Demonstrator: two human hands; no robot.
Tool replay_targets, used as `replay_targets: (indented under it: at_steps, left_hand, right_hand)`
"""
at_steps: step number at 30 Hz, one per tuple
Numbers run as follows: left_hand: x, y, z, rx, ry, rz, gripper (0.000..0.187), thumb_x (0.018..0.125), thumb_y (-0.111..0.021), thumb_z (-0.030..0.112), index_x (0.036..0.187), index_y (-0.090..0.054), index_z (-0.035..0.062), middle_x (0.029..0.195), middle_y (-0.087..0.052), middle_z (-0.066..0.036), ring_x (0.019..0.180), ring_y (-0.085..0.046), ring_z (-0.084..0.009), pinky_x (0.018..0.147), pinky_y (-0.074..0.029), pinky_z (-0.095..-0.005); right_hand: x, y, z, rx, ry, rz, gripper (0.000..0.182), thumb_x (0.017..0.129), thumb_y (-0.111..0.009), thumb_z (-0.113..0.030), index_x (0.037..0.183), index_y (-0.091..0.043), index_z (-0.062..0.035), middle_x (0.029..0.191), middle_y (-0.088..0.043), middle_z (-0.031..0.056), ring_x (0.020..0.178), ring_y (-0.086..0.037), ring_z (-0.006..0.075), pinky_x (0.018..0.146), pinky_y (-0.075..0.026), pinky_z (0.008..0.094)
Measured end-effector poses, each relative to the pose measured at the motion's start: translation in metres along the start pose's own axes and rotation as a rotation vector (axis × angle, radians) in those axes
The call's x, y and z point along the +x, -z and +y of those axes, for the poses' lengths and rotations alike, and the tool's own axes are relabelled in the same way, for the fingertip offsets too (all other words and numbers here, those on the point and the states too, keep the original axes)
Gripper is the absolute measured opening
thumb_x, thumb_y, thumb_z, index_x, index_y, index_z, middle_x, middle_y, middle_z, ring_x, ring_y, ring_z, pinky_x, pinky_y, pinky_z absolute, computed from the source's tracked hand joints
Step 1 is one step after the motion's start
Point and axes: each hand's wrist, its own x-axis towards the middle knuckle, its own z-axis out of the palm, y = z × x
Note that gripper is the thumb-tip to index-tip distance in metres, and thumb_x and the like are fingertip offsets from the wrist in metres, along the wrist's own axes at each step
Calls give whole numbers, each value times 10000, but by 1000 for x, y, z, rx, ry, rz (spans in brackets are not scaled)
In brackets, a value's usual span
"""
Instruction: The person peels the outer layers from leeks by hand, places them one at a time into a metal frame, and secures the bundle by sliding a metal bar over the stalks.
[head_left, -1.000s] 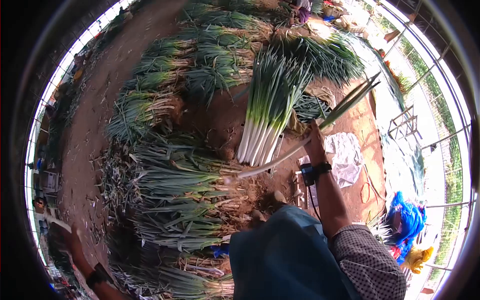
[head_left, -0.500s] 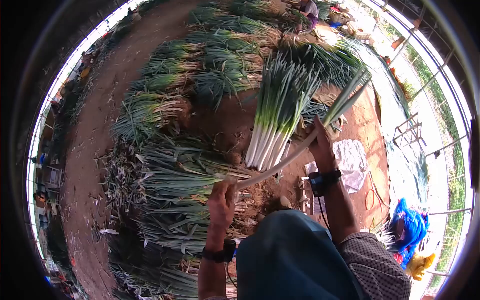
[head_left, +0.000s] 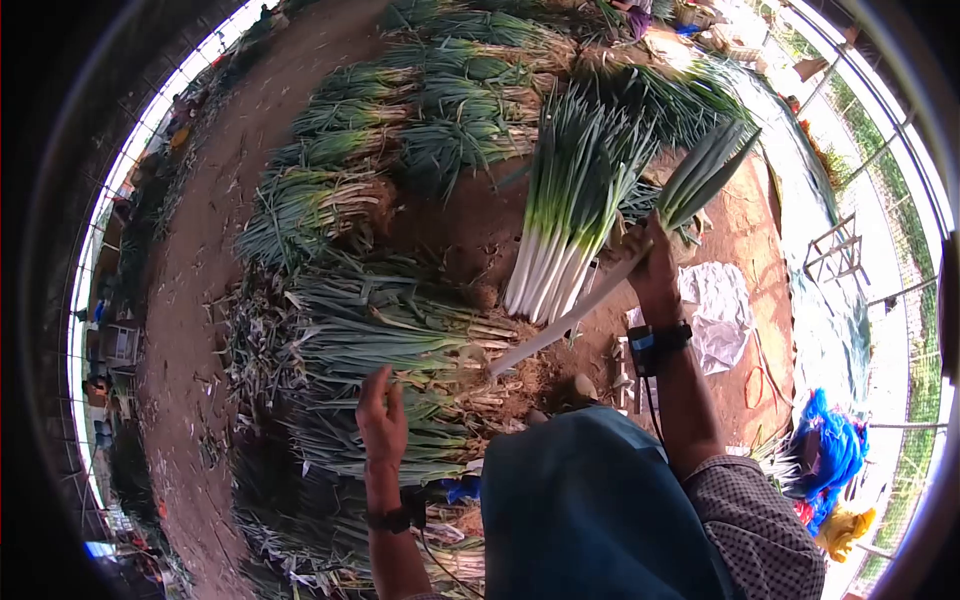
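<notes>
My right hand point(head_left: 654, 268) is closed around a leek point(head_left: 572, 320) where its white stem meets the green leaves. The leaves fan out toward the upper right, and the root end slants down to the lower left. My left hand point(head_left: 382, 425) is off the leek, above a heap of untrimmed leeks point(head_left: 365, 340). Its thumb and fingers stand apart, and I see nothing held in it. Just beyond my right hand lies a pile of cleaned leeks point(head_left: 555, 255) with white stems toward me.
Rows of leek bundles point(head_left: 455, 140) cover the ground ahead. A white sheet point(head_left: 715, 315) lies to the right, near a small frame stool point(head_left: 835, 250). Blue plastic point(head_left: 830, 440) and a yellow bag point(head_left: 845, 530) sit at lower right. Another person point(head_left: 637, 15) is at the top.
My left hand has let go of the leek's lower stem and moved left and away. The leek stays in my right hand, its stem now straighter. The view has shifted slightly.
</notes>
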Motion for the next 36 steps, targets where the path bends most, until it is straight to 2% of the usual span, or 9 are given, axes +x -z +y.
replay_targets:
  at_steps: [4, 7, 10, 17, 21, 30, 33, 35, 36]
  left_hand:
    - [21, -17, 111, 142, -411, -97, 482, 830, -810, 127, 1265, -624, 35, 1209, -640, -166, 1176, -593, -346, 1025, -453, -482]
    - [26, -64, 74, 39, -418, -251, 412, 827, -816, 138, 1181, -634, 30, 1145, -673, -137, 1074, -649, -294, 949, -510, -435]
    - [22, -76, 37, -524, 186, -495, 311, 863, -763, 95, 1133, -621, 33, 1012, -698, -76, 912, -680, -205, 817, -551, -374]
    - [-8, -98, 47, -1149, 657, -504, 175, 907, -732, 94, 1027, -628, 21, 885, -652, -38, 634, -574, -79, 565, -506, -264]
    - [-19, -93, 54, -610, 548, -494, 170, 928, -689, 147, 1020, -646, 10, 721, -620, -22, 622, -532, -89, 538, -435, -301]
    - [-70, -96, -17, 104, -19, -80, 119, 987, -596, 149, 954, -567, 38, 749, -623, -215, 678, -621, -436, 561, -449, -477]
    - [-135, -11, -117, 283, 246, -176, 150, 1007, -565, 220, 1029, -603, 76, 846, -643, -205, 782, -632, -434, 641, -455, -510]
    - [-128, 78, -146, 121, 688, -94, 481, 922, -697, 346, 1274, -592, 35, 998, -689, -227, 966, -669, -408, 785, -516, -484]
    - [-126, 116, -191, 605, 580, 96, 643, 878, -729, 435, 1330, -562, 10, 1157, -655, -228, 1071, -646, -394, 869, -518, -472]
  right_hand:
    - [6, -3, 12, 13, -33, -12, 248, 1014, -650, -365, 962, -556, -142, 765, -549, -13, 617, -491, 117, 590, -435, 305]
    - [7, -1, 17, 35, -100, -9, 243, 1014, -650, -359, 958, -555, -142, 768, -558, -1, 618, -505, 130, 600, -443, 320]
    - [12, 4, 8, 52, -31, -59, 232, 1011, -655, -346, 954, -553, -147, 770, -561, -2, 623, -518, 135, 608, -455, 323]
    - [7, -3, -8, 45, 67, 8, 185, 1007, -663, -307, 944, -554, -171, 758, -574, -3, 633, -527, 136, 621, -474, 324]
    - [11, 4, -13, -82, 65, 45, 273, 1011, -642, -373, 892, -524, -157, 724, -553, 1, 640, -531, 156, 614, -474, 344]
    - [8, 6, -3, -172, 94, 205, 306, 1014, -631, -380, 858, -525, -139, 674, -524, 9, 578, -521, 161, 575, -477, 368]
    - [51, 75, -55, -186, 386, -1, 159, 1038, -573, -247, 1070, -556, -92, 784, -514, 14, 684, -508, 131, 670, -494, 340]
    - [41, 66, -92, -227, 450, 39, 213, 1055, -542, -236, 1169, -522, -57, 832, -476, 6, 751, -485, 131, 725, -478, 314]
    - [40, 55, -98, -229, 462, 96, 230, 1049, -541, -222, 1195, -511, -46, 840, -471, 10, 760, -485, 135, 729, -478, 317]
